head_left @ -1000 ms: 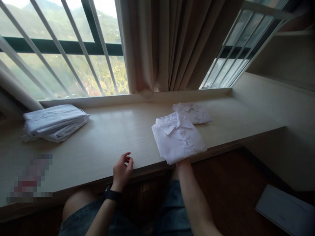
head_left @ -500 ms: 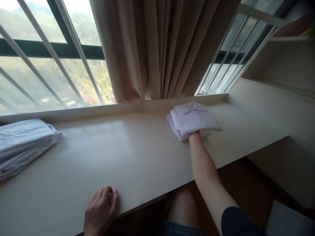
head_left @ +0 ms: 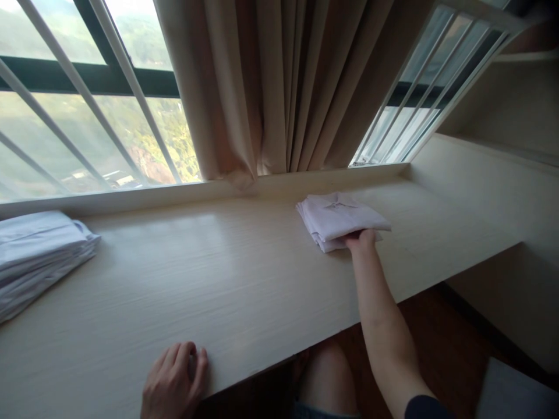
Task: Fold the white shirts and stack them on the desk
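Note:
A folded white shirt (head_left: 343, 214) lies on top of another folded white shirt at the back right of the pale wooden desk (head_left: 227, 279), close to the window sill. My right hand (head_left: 360, 239) is stretched out to the pile's near edge. Its fingers are tucked under the top shirt's edge and mostly hidden. My left hand (head_left: 174, 381) rests palm down on the desk's front edge, fingers loosely curled, holding nothing.
A taller stack of folded white garments (head_left: 41, 256) sits at the far left of the desk. A beige curtain (head_left: 283, 87) hangs behind the desk between barred windows. A wall and shelf stand at the right. My knee shows below the desk edge.
My right hand carried the folded shirt from the desk's front edge to the back and set it on the other shirt. My left hand settled flat on the front edge.

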### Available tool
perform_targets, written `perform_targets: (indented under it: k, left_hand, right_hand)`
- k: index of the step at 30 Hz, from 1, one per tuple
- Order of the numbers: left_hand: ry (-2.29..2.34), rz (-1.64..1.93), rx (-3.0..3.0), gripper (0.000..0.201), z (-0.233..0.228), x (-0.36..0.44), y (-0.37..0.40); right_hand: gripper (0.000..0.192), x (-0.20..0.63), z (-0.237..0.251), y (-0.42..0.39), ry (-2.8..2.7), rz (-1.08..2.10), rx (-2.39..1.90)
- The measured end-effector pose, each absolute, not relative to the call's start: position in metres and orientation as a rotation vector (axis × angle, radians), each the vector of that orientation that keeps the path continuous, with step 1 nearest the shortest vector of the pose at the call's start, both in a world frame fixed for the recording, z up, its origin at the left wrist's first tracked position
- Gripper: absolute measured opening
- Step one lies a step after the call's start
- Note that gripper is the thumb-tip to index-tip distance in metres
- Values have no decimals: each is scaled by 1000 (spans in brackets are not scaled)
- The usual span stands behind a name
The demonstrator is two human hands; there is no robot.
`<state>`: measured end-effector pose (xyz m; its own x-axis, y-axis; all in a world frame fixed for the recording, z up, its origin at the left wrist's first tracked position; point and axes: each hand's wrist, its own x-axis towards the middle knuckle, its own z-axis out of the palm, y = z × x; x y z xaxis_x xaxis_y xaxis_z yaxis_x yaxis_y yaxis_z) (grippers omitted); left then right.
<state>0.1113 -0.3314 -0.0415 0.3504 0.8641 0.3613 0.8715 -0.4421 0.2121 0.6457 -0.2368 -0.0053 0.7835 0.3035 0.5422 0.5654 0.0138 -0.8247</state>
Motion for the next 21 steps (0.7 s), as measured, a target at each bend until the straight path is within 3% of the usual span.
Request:
perform_targets:
  k: [3, 5, 12, 21]
  left_hand:
    - [-1623, -651, -2574, 24, -40, 111, -332]
    - [-1610, -632, -2570, 24, -38, 111, -332]
    - [-1597, -594, -2547, 24, -36, 111, -335]
    - [-1614, -579, -2549, 23, -36, 110, -335]
  right_hand:
    - [53, 667, -5, -263, -364, -459, -1750]
    - [60, 664, -2, -265, -420, -583, -1912]
    - [68, 607, -1, -189, -1284, -253, -2544]
    - [74, 608, -44, -177, -1391, -60, -2774]
